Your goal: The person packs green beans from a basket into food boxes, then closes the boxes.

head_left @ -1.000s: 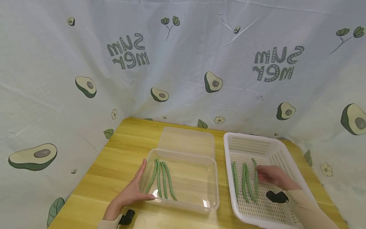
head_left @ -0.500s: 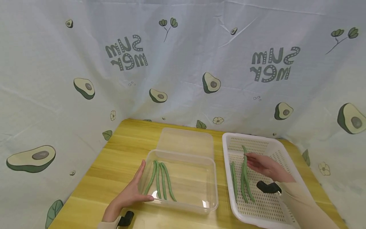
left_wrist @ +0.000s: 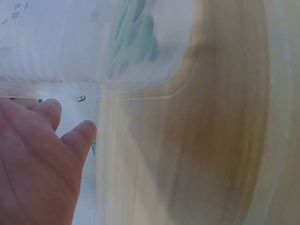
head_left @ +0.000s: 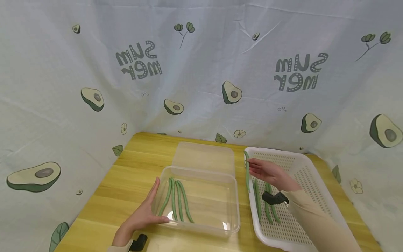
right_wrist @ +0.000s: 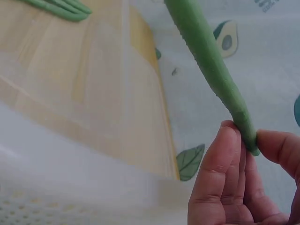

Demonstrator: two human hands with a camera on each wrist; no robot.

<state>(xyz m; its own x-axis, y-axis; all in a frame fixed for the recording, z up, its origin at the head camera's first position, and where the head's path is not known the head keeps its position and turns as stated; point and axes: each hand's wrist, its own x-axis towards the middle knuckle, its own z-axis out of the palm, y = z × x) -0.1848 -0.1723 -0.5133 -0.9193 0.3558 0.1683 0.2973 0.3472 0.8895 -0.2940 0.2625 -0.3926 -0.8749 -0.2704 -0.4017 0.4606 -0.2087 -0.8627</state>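
Note:
My right hand [head_left: 267,171] pinches a green bean [head_left: 247,171] near one end, over the left rim of the white basket [head_left: 300,241]. The right wrist view shows the bean [right_wrist: 211,65] between thumb and fingertips. Several more green beans [head_left: 267,206] lie in the basket, partly behind my wrist. Spread around the front left corner of a clear plastic box [head_left: 211,229], my left hand [head_left: 143,213] rests with straight fingers at its side and the thumb along the front. Inside that box, several green beans [head_left: 180,201] lie side by side at the left.
A translucent flat lid [head_left: 204,155] lies on the wooden table [head_left: 122,182] behind the box. White cloth [head_left: 201,70] with avocado prints hangs at the back and on both sides of the table. A black camera mount sits on each wrist.
My right hand has lifted one bean out of the basket's middle and carried it left to the basket's rim. The left hand has stayed at the box.

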